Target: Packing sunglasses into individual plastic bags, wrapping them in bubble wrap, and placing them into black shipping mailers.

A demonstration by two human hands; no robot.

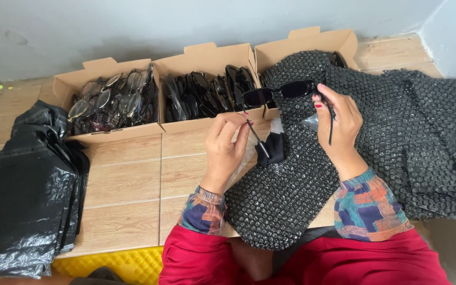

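Sunglasses (279, 93), 1 black pair, were held up over the sheet of black bubble wrap (291, 179) that lay across the person's lap; the left hand (227, 145) was pinched shut on 1 temple arm, and the right hand (341, 124) was closed round the other side of the frame, with its temple arm hanging down past the fingers. A small black cloth or pouch (274, 149) dangled just under the pair, touching the wrap; couldn't tell exactly what it was.

As for progress, I'd guess it was early going; the pair wasn't wrapped yet, and plenty was left. Beyond the wrap sat 3 open brown cardboard boxes in a row against the wall; the left box (106, 97) was stuffed with clear and tinted glasses, the middle box (207, 89) with dark ones, and the right box (312, 45) was mostly hidden under more bubble wrap. Off to the right of the lap sheet was a big heap of black bubble wrap (428, 137); well to the left of it lay a stack of shiny black plastic bags (25, 190). No labels showed on any box.
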